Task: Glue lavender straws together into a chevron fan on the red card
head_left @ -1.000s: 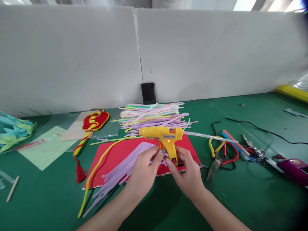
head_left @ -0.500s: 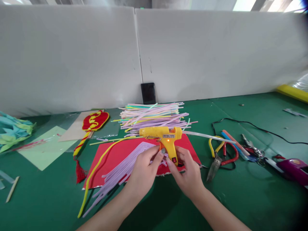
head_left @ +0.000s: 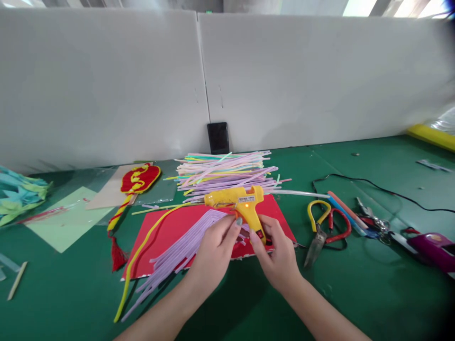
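Note:
Between my hands is a yellow glue gun (head_left: 251, 214), its nozzle pointing left and a small orange light glowing on its side. A clear glue stick (head_left: 302, 193) runs out of its back end. My left hand (head_left: 218, 241) pinches the gun at the orange trigger, thumb and fingertips closed. The fingers of my right hand (head_left: 279, 251) close round the lower handle near the red switch. Underneath lies a red sheet (head_left: 156, 222), carrying bent purple pipe cleaners (head_left: 177, 251) and one long yellow pipe cleaner (head_left: 137, 251).
Behind is a pile of pastel pipe cleaners (head_left: 227, 173), with a phone (head_left: 218, 138) leaning on the white partition. To the right are red-and-yellow-handled scissors (head_left: 316, 246), a black cord (head_left: 373, 180) and a purple tool (head_left: 432, 248). A red tasselled fan (head_left: 142, 179) lies left.
The glue gun has tilted, its handle leaning further right and its back end shifting slightly left and down. Both hands stay nearly in place.

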### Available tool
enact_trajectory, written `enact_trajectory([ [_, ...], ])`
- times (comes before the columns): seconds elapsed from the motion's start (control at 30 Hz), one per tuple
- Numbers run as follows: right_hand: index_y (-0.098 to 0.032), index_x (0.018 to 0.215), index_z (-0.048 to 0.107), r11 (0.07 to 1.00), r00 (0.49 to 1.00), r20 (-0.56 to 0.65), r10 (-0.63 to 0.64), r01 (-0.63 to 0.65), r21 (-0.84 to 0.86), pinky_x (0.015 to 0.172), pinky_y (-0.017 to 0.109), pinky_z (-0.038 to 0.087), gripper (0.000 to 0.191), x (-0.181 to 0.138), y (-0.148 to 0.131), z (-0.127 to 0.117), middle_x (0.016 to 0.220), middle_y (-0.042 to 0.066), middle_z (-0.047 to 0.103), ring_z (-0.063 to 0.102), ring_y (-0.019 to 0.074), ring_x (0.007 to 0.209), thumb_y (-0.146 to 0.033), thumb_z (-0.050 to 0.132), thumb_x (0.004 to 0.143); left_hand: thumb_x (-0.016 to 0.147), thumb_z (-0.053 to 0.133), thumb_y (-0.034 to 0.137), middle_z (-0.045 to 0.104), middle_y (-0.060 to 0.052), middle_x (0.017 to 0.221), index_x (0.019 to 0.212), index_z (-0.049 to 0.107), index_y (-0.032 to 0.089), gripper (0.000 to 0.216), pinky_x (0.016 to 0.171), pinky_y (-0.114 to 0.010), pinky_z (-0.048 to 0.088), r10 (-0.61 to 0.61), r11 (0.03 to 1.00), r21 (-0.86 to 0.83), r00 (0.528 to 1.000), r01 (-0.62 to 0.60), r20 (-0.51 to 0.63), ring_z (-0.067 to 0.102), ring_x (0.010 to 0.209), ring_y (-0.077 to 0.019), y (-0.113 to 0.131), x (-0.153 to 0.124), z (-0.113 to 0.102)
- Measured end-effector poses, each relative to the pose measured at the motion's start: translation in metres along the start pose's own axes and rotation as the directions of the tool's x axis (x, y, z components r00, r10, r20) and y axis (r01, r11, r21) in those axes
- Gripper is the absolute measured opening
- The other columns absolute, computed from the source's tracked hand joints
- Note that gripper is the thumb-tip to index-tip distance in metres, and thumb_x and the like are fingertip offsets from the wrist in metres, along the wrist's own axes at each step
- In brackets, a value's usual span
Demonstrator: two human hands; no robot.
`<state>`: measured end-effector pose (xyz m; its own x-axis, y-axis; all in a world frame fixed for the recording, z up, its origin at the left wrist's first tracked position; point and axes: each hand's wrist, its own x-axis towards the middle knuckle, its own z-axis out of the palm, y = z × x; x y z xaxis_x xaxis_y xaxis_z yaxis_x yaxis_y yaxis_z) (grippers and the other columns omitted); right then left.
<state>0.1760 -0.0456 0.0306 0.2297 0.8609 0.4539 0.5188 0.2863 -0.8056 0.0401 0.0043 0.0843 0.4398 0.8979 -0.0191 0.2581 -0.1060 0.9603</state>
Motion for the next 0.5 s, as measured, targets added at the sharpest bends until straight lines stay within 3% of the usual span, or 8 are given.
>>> enact_trajectory([
  [0.23, -0.023, 0.114, 0.048, 0.938, 0.965, 0.22, 0.144, -0.204, 0.281, 0.075, 0.026, 0.053, 0.027, 0.005, 0.003, -0.003, 0.1, 0.005, 0.067, 0.064, 0.016, 0.09, -0.031, 0.054, 0.088, 0.087, 0.048, 0.03, 0.07, -0.005, 0.101, 0.101, 0.067, 0.02, 0.025, 0.079, -0.031, 0.049, -0.031, 0.999, 0.037, 0.995, 0.035, -0.092, 0.064, 0.094, -0.0228, -0.008, 0.007, -0.002],
  [0.33, -0.023, 0.114, 0.048, 0.921, 0.954, 0.258, 0.156, -0.235, 0.312, 0.08, 0.026, 0.051, 0.029, 0.007, 0.003, -0.003, 0.104, 0.005, 0.066, 0.062, 0.0161, 0.094, -0.032, 0.055, 0.087, 0.087, 0.05, 0.029, 0.07, -0.005, 0.103, 0.101, 0.068, 0.02, 0.025, 0.08, -0.032, 0.049, -0.023, 0.998, 0.053, 0.995, 0.028, -0.092, 0.064, 0.092, -0.0227, -0.01, 0.009, -0.003],
  [0.5, -0.021, 0.115, 0.048, 0.911, 0.938, 0.294, 0.186, -0.276, 0.306, 0.072, 0.026, 0.052, 0.032, 0.009, 0.006, -0.004, 0.1, 0.006, 0.066, 0.063, 0.0156, 0.085, -0.035, 0.055, 0.087, 0.085, 0.05, 0.027, 0.069, -0.005, 0.1, 0.095, 0.069, 0.02, 0.021, 0.08, -0.032, 0.048, 0.019, 0.997, 0.082, 0.996, -0.012, -0.086, 0.063, 0.091, -0.0218, -0.013, 0.013, -0.005],
])
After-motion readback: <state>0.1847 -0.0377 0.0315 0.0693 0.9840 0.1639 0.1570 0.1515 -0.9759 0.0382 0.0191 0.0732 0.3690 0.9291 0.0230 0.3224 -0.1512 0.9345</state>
